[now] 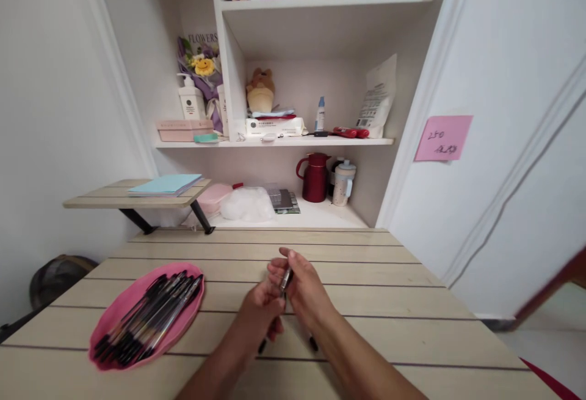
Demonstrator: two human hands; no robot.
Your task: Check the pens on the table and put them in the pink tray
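Note:
My left hand (264,307) and my right hand (306,287) meet over the middle of the slatted table. Between them is a pen (286,280), with a dark and silvery end showing; the rest is covered by fingers. Both hands are closed around it. Below the hands, a black pen end (262,346) shows beside the left wrist, and another black tip (313,343) by the right forearm; the arms partly hide these. To the left, a pink tray (192,320) holds a pile of several pens (153,314) with black caps.
A small raised stand (91,200) bearing light-blue paper (165,184) rises at the table's back left. Behind the table are white shelves (297,142) with a dark red jug (315,178), a cup (343,185) and a white plastic bag (247,204). A pink note (443,137) hangs on the right wall.

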